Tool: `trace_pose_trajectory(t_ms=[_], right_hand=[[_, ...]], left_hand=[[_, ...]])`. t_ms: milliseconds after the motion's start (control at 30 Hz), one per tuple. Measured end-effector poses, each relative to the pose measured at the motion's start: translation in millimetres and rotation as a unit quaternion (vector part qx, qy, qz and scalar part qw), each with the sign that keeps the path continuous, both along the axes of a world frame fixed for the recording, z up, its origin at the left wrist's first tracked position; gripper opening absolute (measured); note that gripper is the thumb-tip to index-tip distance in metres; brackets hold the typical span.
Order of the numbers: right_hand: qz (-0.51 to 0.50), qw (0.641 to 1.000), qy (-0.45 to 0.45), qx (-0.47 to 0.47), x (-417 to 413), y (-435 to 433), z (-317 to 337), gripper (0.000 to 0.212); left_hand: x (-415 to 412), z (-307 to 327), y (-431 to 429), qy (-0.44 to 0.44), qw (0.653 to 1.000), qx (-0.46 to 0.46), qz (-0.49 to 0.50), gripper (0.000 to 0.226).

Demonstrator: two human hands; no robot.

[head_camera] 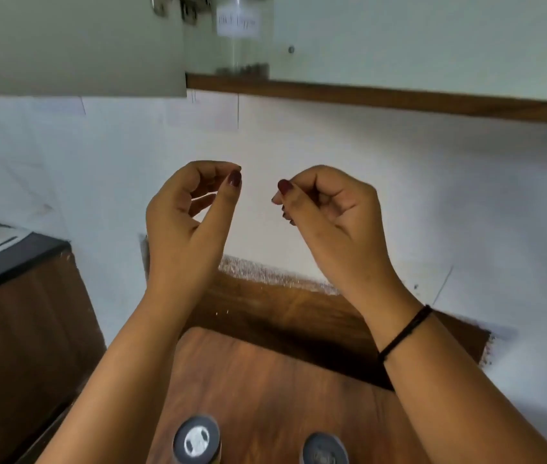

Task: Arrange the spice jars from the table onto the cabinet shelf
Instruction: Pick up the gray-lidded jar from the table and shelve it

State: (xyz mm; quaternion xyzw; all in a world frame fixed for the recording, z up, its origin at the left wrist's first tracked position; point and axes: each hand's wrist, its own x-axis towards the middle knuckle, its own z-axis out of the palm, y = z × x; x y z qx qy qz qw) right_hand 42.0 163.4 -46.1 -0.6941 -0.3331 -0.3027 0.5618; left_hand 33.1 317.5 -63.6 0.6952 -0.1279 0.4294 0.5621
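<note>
- I see the left hand (188, 212) raised before the wall, its fingers loosely curled toward the thumb with a gap between them and nothing in them.
- The right hand (332, 212) is level with it and apart from it. Its fingers are folded into the palm under the thumb and hold nothing. A black band (405, 331) circles that wrist.
- A clear spice jar (243, 38) stands on the cabinet shelf (399, 97) above — its top is cut off and its label is too blurred to read.
- On the worktop (265, 380) below, the left jar (196, 442) and the right jar (325, 452) show only their lids — the frame edge clips both.
</note>
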Motion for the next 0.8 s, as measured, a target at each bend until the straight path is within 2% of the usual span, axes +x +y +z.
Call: trace_pose_trajectory(t_ms=[167, 333, 667, 800], right_hand=[[0.032, 0.997, 0.068, -0.013, -13.6, 9.5, -78.2, 0.015], [0.051, 0.988, 0.147, -0.004, -22.3, 28.6, -151.9, 0.015], [0.004, 0.963, 0.264, -0.054, -33.7, 60.9, -261.9, 0.013], [-0.015, 0.944, 0.322, -0.062, -34.8, 68.5, -296.2, 0.011]], left_hand=[[-24.8, -65.8, 13.5, 0.068, 0.998, -0.008, -0.016, 0.015], [-37.8, -141.2, 26.7, 0.150, 0.989, -0.003, 0.008, 0.014], [-55.9, -258.8, 50.3, 0.311, 0.949, -0.010, 0.043, 0.018], [-58.2, -294.7, 57.2, 0.368, 0.928, 0.024, 0.052, 0.019]])
